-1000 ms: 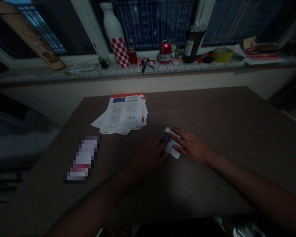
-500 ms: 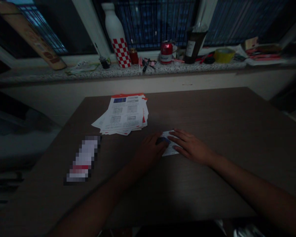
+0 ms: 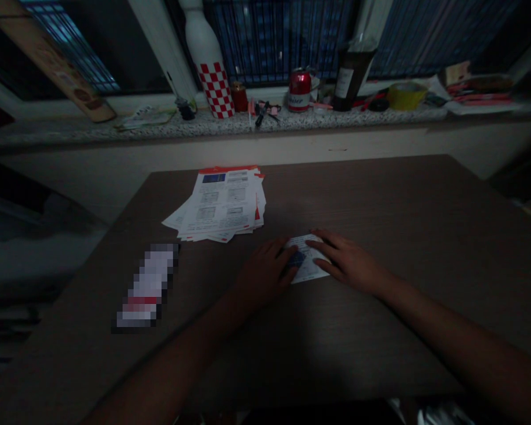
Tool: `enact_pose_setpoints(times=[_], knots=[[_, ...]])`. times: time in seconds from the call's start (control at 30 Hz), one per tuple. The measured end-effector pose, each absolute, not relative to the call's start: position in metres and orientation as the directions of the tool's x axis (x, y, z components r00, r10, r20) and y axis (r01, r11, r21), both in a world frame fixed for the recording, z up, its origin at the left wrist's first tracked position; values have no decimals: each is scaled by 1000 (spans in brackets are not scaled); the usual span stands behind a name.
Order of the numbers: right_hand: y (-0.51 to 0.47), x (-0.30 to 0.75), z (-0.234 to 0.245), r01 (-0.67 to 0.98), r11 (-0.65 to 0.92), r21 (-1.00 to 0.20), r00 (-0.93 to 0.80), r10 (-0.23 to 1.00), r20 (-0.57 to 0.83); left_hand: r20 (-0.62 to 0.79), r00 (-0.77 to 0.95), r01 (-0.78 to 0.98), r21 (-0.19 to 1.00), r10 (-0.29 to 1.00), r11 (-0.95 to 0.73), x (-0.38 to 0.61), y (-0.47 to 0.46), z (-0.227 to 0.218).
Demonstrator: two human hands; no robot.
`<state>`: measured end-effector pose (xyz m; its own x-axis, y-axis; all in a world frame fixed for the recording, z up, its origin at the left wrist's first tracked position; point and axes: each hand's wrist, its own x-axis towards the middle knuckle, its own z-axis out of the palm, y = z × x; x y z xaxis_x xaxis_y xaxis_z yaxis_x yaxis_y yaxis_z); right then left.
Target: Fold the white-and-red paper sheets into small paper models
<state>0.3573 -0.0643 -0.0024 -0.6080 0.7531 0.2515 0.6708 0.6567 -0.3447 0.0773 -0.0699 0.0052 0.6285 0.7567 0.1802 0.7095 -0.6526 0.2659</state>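
Head view gives me a small sheet of paper (image 3: 313, 263) on the table (image 3: 425, 224). My left hand (image 3: 265, 270) lies over its left side; in this dim light I cannot tell whether those fingers pinch it. My right hand (image 3: 350, 263), fingers spread wide, touches its right side. A pile of printed pages (image 3: 223, 203) lies beyond the left hand, a pixelated phone (image 3: 148, 283) left of that hand.

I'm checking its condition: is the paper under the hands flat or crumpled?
Flat: between left hand and right hand, the paper shows a printed face and a straight near edge. Whether it's folded, I cannot tell.
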Motion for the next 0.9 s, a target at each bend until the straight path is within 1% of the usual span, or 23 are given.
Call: enact_pose_setpoints(times=[0.4,0.53,0.73,0.9], knots=[[-65,356,-6,691,640,-335,-579,768,274,161,628,725,233,761,-648,76,-71,10],[-64,357,-9,694,647,-316,-587,762,273,166,623,735,208,764,-645,77,-73,9],[-64,358,-9,701,638,-320,-581,770,262,167,627,744,160,760,-649,79,-75,9],[-64,358,-11,686,668,-289,-596,744,302,186,626,749,130,758,-650,81,-77,9]])
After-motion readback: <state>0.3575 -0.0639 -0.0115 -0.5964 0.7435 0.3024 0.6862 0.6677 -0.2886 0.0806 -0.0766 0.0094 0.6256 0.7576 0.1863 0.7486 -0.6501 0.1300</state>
